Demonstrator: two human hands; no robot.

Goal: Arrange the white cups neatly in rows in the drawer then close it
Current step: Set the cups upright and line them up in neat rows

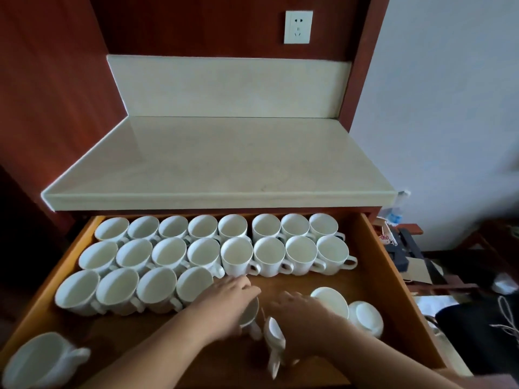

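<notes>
The wooden drawer (375,265) stands pulled out. Upright white cups fill two full back rows (300,255), and several more form a partial third row (118,290) on the left. My left hand (227,303) grips a cup (250,314) from above, just right of that third row. My right hand (304,315) holds a tilted, blurred cup (274,336) close beside it. Two loose cups (332,301) (366,318) sit right of my right hand. Another cup (36,360) lies in the front left corner.
A pale stone countertop (219,161) overhangs the drawer's back edge. Bare drawer floor shows along the right side and front. Outside the drawer, on the right, are boxes, papers and dark clutter (415,265). A wall socket (298,27) sits above the counter.
</notes>
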